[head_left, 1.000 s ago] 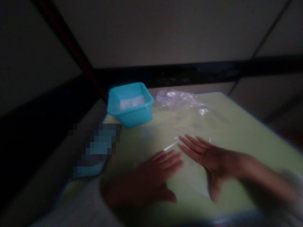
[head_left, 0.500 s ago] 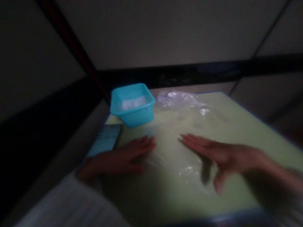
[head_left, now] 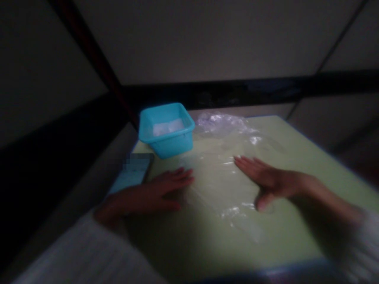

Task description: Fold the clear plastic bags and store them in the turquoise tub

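A clear plastic bag or sheet (head_left: 216, 181) lies spread on the pale yellow-green tabletop (head_left: 189, 244), wrinkled and shiny in places. My left hand (head_left: 162, 190) rests palm down at its left edge, fingers stretched and thumb apart. On the right side of the plastic, my right hand (head_left: 266, 179) lies flat with fingers extended and thumb spread, pressing on it. Neither hand grips anything. Which kind of plastic piece it is, I cannot tell for sure in the dim, blurred view.
A turquoise plastic basket (head_left: 174, 146) with white items (head_left: 168, 127) inside stands at the back left. Crumpled clear plastic (head_left: 219, 120) lies beside it at the table's far edge. A phone or tablet with a lit screen (head_left: 133, 173) lies left of my left hand.
My right hand has come down onto the plastic, a little farther from me, and its thumb now touches the surface. The left hand stays almost in place.
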A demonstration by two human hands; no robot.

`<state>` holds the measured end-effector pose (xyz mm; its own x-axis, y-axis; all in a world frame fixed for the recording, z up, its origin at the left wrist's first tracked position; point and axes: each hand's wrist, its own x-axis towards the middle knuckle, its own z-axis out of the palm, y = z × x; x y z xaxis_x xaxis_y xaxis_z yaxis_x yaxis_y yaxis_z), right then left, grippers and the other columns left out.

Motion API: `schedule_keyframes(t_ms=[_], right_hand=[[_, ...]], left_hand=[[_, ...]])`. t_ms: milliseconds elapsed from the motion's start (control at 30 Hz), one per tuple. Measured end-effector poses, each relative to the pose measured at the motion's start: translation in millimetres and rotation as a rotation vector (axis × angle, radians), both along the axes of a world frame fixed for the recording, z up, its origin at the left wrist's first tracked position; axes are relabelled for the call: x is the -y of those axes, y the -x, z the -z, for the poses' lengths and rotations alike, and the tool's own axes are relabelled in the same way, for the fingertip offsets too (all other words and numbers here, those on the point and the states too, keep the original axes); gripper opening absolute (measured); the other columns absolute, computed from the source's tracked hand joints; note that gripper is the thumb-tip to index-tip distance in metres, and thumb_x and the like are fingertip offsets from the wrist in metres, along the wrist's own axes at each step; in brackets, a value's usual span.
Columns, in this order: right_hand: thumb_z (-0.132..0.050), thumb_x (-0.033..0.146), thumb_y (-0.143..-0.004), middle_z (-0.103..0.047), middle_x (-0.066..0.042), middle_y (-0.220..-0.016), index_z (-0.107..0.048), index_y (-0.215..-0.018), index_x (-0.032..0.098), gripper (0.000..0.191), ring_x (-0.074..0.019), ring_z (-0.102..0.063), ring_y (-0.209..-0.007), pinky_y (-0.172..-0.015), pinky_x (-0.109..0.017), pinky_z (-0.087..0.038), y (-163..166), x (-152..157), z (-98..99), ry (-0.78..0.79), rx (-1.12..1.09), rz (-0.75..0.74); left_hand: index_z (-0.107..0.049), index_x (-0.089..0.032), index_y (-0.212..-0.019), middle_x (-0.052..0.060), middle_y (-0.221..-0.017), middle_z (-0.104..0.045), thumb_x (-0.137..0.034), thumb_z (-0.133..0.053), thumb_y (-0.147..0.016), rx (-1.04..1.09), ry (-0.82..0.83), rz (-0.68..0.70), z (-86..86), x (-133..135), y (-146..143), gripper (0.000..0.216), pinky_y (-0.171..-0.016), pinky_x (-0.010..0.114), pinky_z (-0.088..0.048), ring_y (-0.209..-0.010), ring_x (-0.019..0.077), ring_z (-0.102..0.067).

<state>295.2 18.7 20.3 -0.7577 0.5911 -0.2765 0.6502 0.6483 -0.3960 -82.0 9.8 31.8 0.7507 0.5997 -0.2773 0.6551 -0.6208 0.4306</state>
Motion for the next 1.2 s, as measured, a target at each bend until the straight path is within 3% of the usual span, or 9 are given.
schedule_keyframes(t_ms=[100,167,333,433,567,767,967,1200], right_hand=[[-0.060,0.071,-0.070,0.012,-0.014,-0.154,0.014,-0.145,0.017,0.118,-0.0354,0.009,-0.139,-0.113,-0.051,0.002,2,-2,1.2,0.006,0.027,-0.001],[-0.060,0.071,-0.069,0.011,-0.014,-0.154,0.013,-0.145,0.016,0.119,-0.0348,0.009,-0.139,-0.113,-0.051,0.002,3,-2,2.2,0.010,0.042,-0.004],[-0.061,0.072,-0.066,0.011,-0.016,-0.154,0.010,-0.146,0.015,0.122,-0.0358,0.011,-0.139,-0.112,-0.052,0.000,1,-3,8.8,-0.014,0.056,-0.006],[-0.062,0.073,-0.066,0.009,-0.015,-0.154,0.009,-0.146,0.017,0.121,-0.0365,0.010,-0.139,-0.112,-0.053,-0.001,-1,-3,12.7,-0.039,0.036,-0.007],[-0.060,0.073,-0.067,0.009,-0.015,-0.154,0.011,-0.146,0.016,0.120,-0.0366,0.009,-0.139,-0.113,-0.053,-0.002,1,-2,10.6,-0.023,0.049,0.009],[-0.059,0.074,-0.067,0.011,-0.016,-0.153,0.012,-0.146,0.015,0.122,-0.0355,0.009,-0.139,-0.113,-0.052,0.000,6,-1,3.0,0.013,0.062,0.026],[-0.061,0.072,-0.067,0.011,-0.014,-0.154,0.011,-0.146,0.017,0.120,-0.0355,0.009,-0.139,-0.113,-0.052,0.001,5,1,0.8,0.018,0.067,0.038],[-0.061,0.070,-0.069,0.005,-0.014,-0.155,0.007,-0.147,0.017,0.116,-0.0338,0.004,-0.140,-0.112,-0.053,0.005,8,6,-7.7,0.005,0.039,0.053]], left_hand=[[-0.030,-0.031,-0.143,0.004,-0.154,-0.019,-0.057,-0.045,-0.090,0.038,-0.084,-0.130,-2.2,5,-19,0.062,-0.113,0.050,-0.016,-0.141,0.0290,-0.016],[-0.024,-0.026,-0.146,0.005,-0.155,-0.017,-0.055,-0.039,-0.093,0.121,-0.173,-0.173,-4.2,12,-46,0.062,-0.115,0.047,-0.015,-0.142,0.0253,-0.014],[-0.023,-0.015,-0.146,0.010,-0.155,-0.016,-0.046,-0.044,-0.093,0.221,-0.309,0.013,4.9,29,-127,0.064,-0.117,0.042,-0.013,-0.143,0.0218,-0.012],[-0.024,-0.017,-0.146,0.009,-0.154,-0.022,-0.051,-0.043,-0.092,0.215,-0.330,0.068,22.7,31,-143,0.066,-0.117,0.042,-0.013,-0.143,0.0222,-0.013],[-0.028,-0.022,-0.145,0.005,-0.154,-0.020,-0.050,-0.037,-0.094,0.163,-0.360,-0.001,38.7,24,-122,0.059,-0.116,0.043,-0.012,-0.143,0.0224,-0.012],[-0.021,-0.020,-0.147,0.007,-0.155,-0.015,-0.043,-0.035,-0.096,0.005,-0.310,-0.128,31.8,-3,-71,0.058,-0.114,0.047,-0.014,-0.143,0.0264,-0.011],[-0.010,-0.014,-0.149,0.014,-0.155,-0.004,-0.066,-0.038,-0.086,-0.115,-0.229,-0.121,30.3,-24,-36,0.086,-0.113,0.050,-0.009,-0.142,0.0313,0.000],[-0.004,-0.013,-0.149,0.020,-0.154,0.003,-0.075,-0.051,-0.072,-0.162,-0.191,-0.127,29.7,-24,-38,0.110,-0.111,0.054,-0.007,-0.142,0.0354,0.004]])
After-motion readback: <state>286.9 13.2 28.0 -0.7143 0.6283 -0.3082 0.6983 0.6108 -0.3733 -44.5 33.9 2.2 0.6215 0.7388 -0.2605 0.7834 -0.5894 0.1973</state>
